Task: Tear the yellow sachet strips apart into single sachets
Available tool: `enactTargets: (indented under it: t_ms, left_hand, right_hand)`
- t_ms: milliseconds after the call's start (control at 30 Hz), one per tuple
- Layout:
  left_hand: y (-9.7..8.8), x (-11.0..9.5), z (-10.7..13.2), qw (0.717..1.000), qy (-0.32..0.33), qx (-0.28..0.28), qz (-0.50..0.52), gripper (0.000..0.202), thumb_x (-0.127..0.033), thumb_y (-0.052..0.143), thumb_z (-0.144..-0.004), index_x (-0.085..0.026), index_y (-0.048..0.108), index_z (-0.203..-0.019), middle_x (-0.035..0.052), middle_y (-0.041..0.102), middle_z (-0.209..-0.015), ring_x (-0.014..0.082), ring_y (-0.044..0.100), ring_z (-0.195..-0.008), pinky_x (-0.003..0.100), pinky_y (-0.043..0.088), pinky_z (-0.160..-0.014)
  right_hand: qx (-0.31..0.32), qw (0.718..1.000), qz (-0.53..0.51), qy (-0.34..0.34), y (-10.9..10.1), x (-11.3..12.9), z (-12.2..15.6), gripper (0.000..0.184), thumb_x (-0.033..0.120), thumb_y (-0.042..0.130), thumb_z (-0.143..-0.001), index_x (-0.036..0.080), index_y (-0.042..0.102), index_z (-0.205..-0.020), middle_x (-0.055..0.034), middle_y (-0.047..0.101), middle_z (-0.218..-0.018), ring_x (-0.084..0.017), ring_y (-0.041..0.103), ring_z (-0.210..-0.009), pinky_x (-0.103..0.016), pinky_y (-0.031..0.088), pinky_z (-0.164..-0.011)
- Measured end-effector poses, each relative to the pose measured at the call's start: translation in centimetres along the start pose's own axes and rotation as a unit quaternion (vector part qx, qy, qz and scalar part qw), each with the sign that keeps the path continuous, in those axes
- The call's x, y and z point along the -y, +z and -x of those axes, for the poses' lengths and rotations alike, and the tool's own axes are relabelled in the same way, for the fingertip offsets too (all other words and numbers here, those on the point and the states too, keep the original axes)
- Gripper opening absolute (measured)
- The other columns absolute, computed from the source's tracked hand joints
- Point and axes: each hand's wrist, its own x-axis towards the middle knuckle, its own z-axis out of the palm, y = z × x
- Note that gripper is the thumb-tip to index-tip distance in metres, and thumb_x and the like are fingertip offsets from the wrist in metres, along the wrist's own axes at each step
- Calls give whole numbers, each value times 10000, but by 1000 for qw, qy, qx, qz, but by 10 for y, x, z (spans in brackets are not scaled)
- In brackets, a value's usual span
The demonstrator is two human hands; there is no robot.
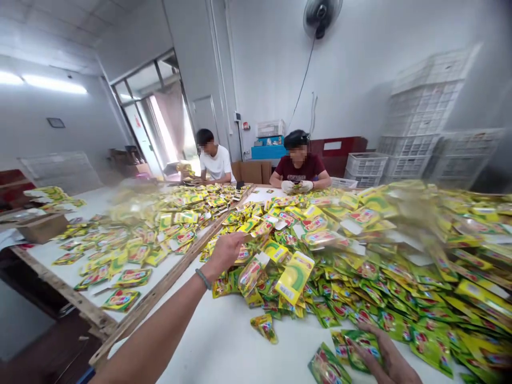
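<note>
My left hand point(226, 253), with a dark bracelet at the wrist, reaches to the near-left side of a big heap of packets. Its fingers are closed at the edge of the heap, beside a yellow packet point(250, 224); what they pinch is hidden. At the bottom right my right hand point(388, 354) has its thumb and fingers around a green sachet point(362, 344) just above the white tabletop. Another green sachet point(326, 365) lies left of it. A small yellow-green sachet point(264, 326) and a yellow card pack point(295, 277) lie between my hands.
A wooden strip point(176, 272) divides the white tables; more packets point(138, 253) cover the left one. Two people sit opposite, one in gloves point(306, 185) holding a packet. A cardboard box point(42, 226) stands far left. White crates point(416, 128) are stacked at the back right.
</note>
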Motion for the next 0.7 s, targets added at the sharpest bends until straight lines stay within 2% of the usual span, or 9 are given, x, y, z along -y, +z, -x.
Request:
enactTargets:
  t_ms: [100,167,233,300,400,467,567,633,700]
  left_hand:
    - [-38,-49,23,998,-16,-58,-1,259,-266,475,-926,-199,713,-1003,58,744,-962,191,674,-855,275,493,-754]
    - [-59,-83,44,998,-27,-63,13,250,-300,490,-921,-201,713,-976,45,740,-929,175,660,-820,250,467,-715]
    - [-71,-115,66,999,-36,-18,34,251,-288,485,-914,-199,720,-910,29,728,-837,152,632,-739,231,432,-658]
    - [-71,-140,88,997,-36,60,40,258,-232,486,-886,-188,720,-786,21,691,-716,135,577,-644,226,381,-596]
    - [-52,-160,115,981,-31,187,31,215,-152,536,-777,-178,707,-649,15,640,-613,123,492,-562,237,304,-538]
    - [-31,-163,127,970,-54,231,45,178,-143,564,-716,-182,727,-656,11,645,-618,127,486,-568,241,290,-535]
    - [2,-164,139,960,-148,216,98,189,-190,569,-716,-181,756,-747,16,677,-688,152,542,-639,239,331,-562]
    - [19,-164,146,950,-213,179,138,265,-259,570,-753,-185,751,-933,21,698,-761,172,576,-694,242,377,-601]
    - [30,-165,155,947,-238,145,159,418,-337,605,-759,-206,675,-1150,27,714,-876,192,598,-775,253,419,-676]
  right_hand:
    - [-11,998,-25,-51,2,4,0,554,567,568,-758,244,588,-1208,-83,636,-1290,-289,618,-1159,-314,555,-856]
    - [0,995,-26,-91,4,11,4,528,541,561,-778,254,575,-1221,-76,654,-1265,-275,647,-1115,-304,555,-848]
    - [14,991,-16,-130,5,20,9,474,516,549,-796,268,587,-1198,-67,713,-1152,-268,697,-997,-302,567,-784]
    - [27,985,-8,-172,7,29,16,421,485,523,-820,273,601,-1175,-58,755,-1015,-262,725,-859,-308,569,-716]
    - [53,969,2,-240,13,36,23,379,382,474,-853,269,603,-1191,-57,757,-1001,-249,728,-826,-306,561,-701]
    - [68,959,15,-274,17,39,26,384,318,447,-853,261,599,-1201,-69,734,-1093,-245,722,-892,-304,556,-729]
    - [88,953,57,-284,19,44,29,383,277,420,-853,236,587,-1195,-88,714,-1139,-248,709,-940,-313,538,-768]
    - [112,950,101,-272,19,48,31,323,260,423,-851,227,603,-1116,-80,737,-1046,-253,705,-901,-319,519,-746]
    - [135,946,138,-261,17,51,33,245,244,423,-855,224,611,-1012,-69,741,-952,-257,695,-867,-315,491,-717]
